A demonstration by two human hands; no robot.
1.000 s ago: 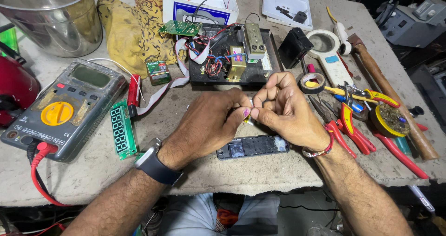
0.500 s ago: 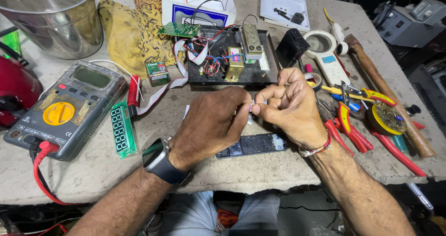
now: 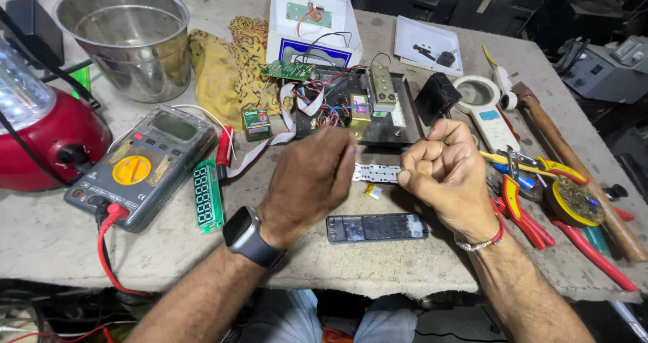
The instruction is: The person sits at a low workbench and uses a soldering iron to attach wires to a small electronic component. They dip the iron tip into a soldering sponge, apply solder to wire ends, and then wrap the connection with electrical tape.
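Note:
My left hand [image 3: 312, 181], with a dark watch on its wrist, hovers over the middle of the bench with its fingers curled in. My right hand [image 3: 447, 176] is a closed fist a short way to the right, with a red thread band on the wrist. Nothing shows inside either hand. A white keypad strip [image 3: 376, 173] lies in the gap between them, with a small yellow part [image 3: 372, 192] just below it. A dark, opened handset body [image 3: 376, 227] lies flat nearer the bench's front edge, below both hands.
Behind the hands is a black tray of wired circuit parts [image 3: 398, 130] and a white box [image 3: 312, 26]. A multimeter [image 3: 145, 167], green digit display [image 3: 206, 196], steel pot [image 3: 128, 39] and red lamp [image 3: 47, 140] are left. Red-handled pliers [image 3: 523, 211], a magnifier [image 3: 480, 103] and a hammer [image 3: 574, 161] are right.
My hands were pressed together over the handset body. They have drawn apart and lifted slightly, uncovering the white keypad strip and the small yellow part.

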